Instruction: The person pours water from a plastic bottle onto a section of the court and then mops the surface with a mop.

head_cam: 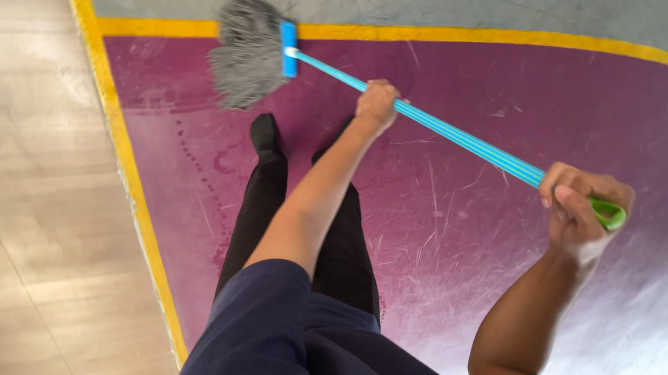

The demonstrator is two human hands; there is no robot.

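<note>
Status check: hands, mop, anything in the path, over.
Left hand grips mop handle mid-shaft; right hand grips its green end. Grey mop head on purple floor by yellow line. Nothing in the way.

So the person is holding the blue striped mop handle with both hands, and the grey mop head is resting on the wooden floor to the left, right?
Not quite. Both the left hand and the right hand do grip the blue striped mop handle, but the head view shows the grey mop head on the purple painted floor, just inside the yellow border line, not on the wooden floor.
</note>
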